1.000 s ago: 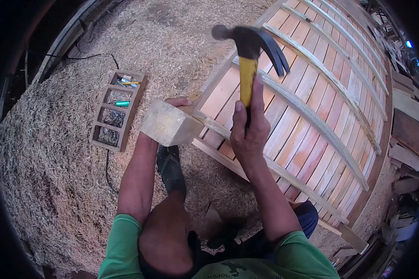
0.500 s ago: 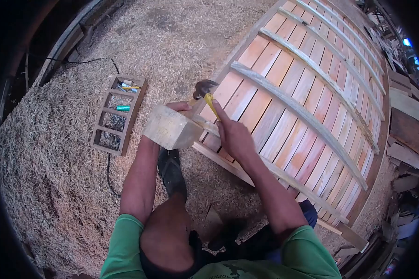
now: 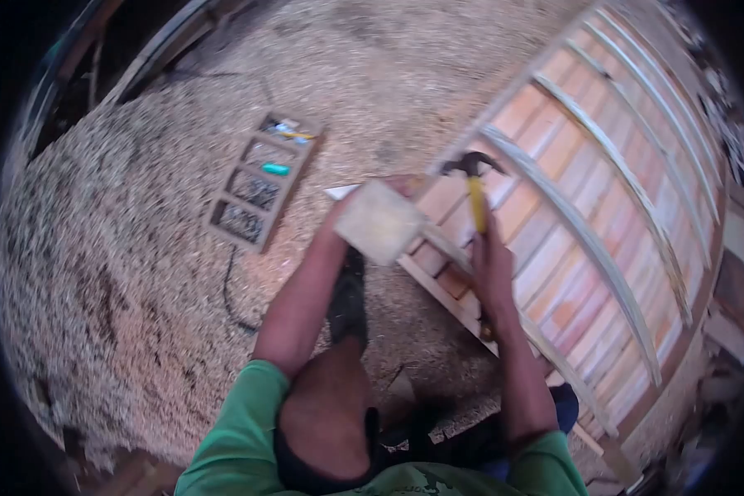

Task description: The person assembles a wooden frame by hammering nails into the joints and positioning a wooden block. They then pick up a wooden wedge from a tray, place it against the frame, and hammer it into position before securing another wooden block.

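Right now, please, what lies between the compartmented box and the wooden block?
The head view shows wood shavings, then a white pointed piece and the left forearm, beside the wooden block.

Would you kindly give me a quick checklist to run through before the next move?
1. Right hand gripping the hammer: ok.
2. Hammer's head apart from the wooden block: ok.
3. Left hand firmly holding the work: cannot tell; the block hides much of it.
4. Hands gloved: not ok; both are bare.
5. Compartmented wooden tray apart from both hands: ok.
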A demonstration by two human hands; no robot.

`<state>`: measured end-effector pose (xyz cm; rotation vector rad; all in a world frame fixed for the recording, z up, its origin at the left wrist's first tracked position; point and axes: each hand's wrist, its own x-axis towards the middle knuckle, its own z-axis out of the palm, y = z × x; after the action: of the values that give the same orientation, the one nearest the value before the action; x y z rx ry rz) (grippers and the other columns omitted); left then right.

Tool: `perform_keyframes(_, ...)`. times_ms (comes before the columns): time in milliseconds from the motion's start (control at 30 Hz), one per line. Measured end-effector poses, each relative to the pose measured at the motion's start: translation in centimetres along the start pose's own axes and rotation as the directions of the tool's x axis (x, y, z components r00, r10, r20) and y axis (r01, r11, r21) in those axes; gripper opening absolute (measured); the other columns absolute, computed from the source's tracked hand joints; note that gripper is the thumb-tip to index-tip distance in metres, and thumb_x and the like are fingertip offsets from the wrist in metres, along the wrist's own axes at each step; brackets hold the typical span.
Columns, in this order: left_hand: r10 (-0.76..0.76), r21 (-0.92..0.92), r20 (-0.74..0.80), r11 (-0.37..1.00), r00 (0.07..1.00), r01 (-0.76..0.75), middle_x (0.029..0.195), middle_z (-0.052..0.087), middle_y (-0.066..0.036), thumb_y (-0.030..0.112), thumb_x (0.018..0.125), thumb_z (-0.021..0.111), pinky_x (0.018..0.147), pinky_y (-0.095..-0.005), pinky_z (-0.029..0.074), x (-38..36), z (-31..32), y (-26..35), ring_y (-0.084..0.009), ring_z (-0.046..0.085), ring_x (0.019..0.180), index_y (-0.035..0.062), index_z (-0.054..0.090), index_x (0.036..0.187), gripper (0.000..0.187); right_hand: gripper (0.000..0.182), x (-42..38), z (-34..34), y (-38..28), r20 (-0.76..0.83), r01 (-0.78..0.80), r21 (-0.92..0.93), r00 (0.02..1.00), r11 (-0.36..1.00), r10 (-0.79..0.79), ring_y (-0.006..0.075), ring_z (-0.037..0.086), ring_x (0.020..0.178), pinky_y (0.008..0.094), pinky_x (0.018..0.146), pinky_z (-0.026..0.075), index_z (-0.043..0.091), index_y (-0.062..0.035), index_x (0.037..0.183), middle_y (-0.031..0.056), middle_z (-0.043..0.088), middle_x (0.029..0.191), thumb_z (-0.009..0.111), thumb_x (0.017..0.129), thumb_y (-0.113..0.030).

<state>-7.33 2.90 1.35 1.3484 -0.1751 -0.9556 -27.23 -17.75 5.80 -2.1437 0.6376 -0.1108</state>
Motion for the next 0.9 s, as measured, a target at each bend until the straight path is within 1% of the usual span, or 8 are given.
perform_keyframes(100, 0.316, 0.103, 0.139, 0.938, 0.939, -0.331, 0.132, 0.071, -0.011, 0.023, 0.105, 0.064, 0.098, -0.0353, 0.057, 1.2, -0.9, -1.4, -0.0191, 0.070, 0.114, 0.0018, 0.066, 0.138, 0.040, 0.069, -2.3, -2.2, -0.1, 0.001, -0.143, -0.016, 0.990, 0.990, 0.143, 0.0374, 0.072, 0.075, 0.0511, 0.069, 0.053, 0.030, -0.0329, 0.169, 0.0245, 0.071, 0.087, 0.055, 0.108, -0.014)
perform_keyframes(167, -0.025, 0.020, 0.004, 1.000, 1.000, 0.025, 0.132, 0.071, -0.011, 0.025, 0.104, 0.065, 0.101, -0.0343, 0.055, 0.4, 0.7, 1.4, -0.0184, 0.069, 0.116, 0.0018, 0.065, 0.141, 0.043, 0.067, -2.9, -3.5, 2.6, 0.065, -0.152, -0.129, 0.985, 0.980, 0.161, 0.0398, 0.072, 0.073, 0.0522, 0.067, 0.054, 0.034, -0.0307, 0.167, 0.0275, 0.069, 0.082, 0.056, 0.107, -0.012)
perform_keyframes(300, 0.046, 0.053, -0.265, 0.998, 0.963, -0.033, 0.123, 0.076, -0.008, 0.020, 0.102, 0.070, 0.095, -0.0287, 0.055, -2.9, -1.9, 0.5, -0.0168, 0.071, 0.105, 0.0026, 0.068, 0.140, 0.042, 0.067, -3.7, -5.0, 5.8, 0.140, -0.087, -0.393, 0.978, 0.915, 0.153, 0.0492, 0.071, 0.077, 0.0577, 0.069, 0.052, 0.033, -0.0300, 0.167, 0.0309, 0.070, 0.086, 0.055, 0.106, -0.010)
perform_keyframes(367, 0.400, 0.533, -0.443, 0.837, 0.802, -0.123, 0.117, 0.078, -0.009, 0.010, 0.100, 0.070, 0.092, -0.0296, 0.056, -4.4, -8.1, -3.0, -0.0159, 0.071, 0.104, 0.0024, 0.074, 0.130, 0.031, 0.068, -3.6, -5.2, 5.4, 0.145, -0.107, -0.426, 0.972, 0.899, 0.184, 0.0503, 0.071, 0.078, 0.0585, 0.070, 0.052, 0.033, -0.0302, 0.167, 0.0318, 0.070, 0.086, 0.054, 0.106, -0.009)
perform_keyframes(433, 0.519, 0.604, -0.624, 0.795, 0.585, -0.060, 0.108, 0.080, -0.013, 0.005, 0.098, 0.068, 0.088, -0.0334, 0.058, -6.9, -13.9, -3.9, -0.0202, 0.074, 0.097, 0.0025, 0.078, 0.118, 0.022, 0.069, -2.9, -5.4, 4.4, 0.160, -0.126, -0.470, 0.961, 0.874, 0.224, 0.0494, 0.071, 0.078, 0.0582, 0.070, 0.053, 0.032, -0.0305, 0.168, 0.0314, 0.071, 0.087, 0.055, 0.106, -0.010)
perform_keyframes(500, 0.646, 0.742, -0.667, 0.620, 0.372, 0.254, 0.108, 0.079, -0.015, 0.009, 0.096, 0.070, 0.088, -0.0408, 0.058, -8.8, -18.8, -3.5, -0.0299, 0.074, 0.095, 0.0071, 0.081, 0.113, 0.021, 0.069, -2.4, -5.4, 3.8, 0.168, -0.130, -0.518, 0.953, 0.846, 0.250, 0.0484, 0.072, 0.078, 0.0579, 0.069, 0.054, 0.032, -0.0319, 0.167, 0.0297, 0.072, 0.089, 0.055, 0.106, -0.011)
perform_keyframes(667, 0.657, 0.745, -0.572, 0.167, 0.491, 0.646, 0.113, 0.076, -0.012, 0.027, 0.093, 0.073, 0.101, -0.0538, 0.046, -9.3, -25.1, -0.4, -0.0374, 0.063, 0.114, 0.0151, 0.084, 0.108, 0.022, 0.072, -1.3, -5.7, 3.3, 0.183, -0.104, -0.615, 0.945, 0.781, 0.270, 0.0448, 0.073, 0.076, 0.0573, 0.069, 0.057, 0.030, -0.0380, 0.167, 0.0260, 0.072, 0.084, 0.058, 0.105, -0.012)
perform_keyframes(900, 0.577, 0.635, -0.628, -0.007, 0.522, 0.772, 0.118, 0.074, -0.008, 0.038, 0.088, 0.077, 0.111, -0.0545, 0.037, -6.4, -24.0, 0.8, -0.0380, 0.055, 0.126, 0.0202, 0.083, 0.109, 0.028, 0.072, -0.9, -5.9, 3.6, 0.191, -0.110, -0.618, 0.939, 0.778, 0.284, 0.0441, 0.072, 0.075, 0.0574, 0.069, 0.057, 0.029, -0.0382, 0.167, 0.0247, 0.073, 0.084, 0.057, 0.106, -0.013)
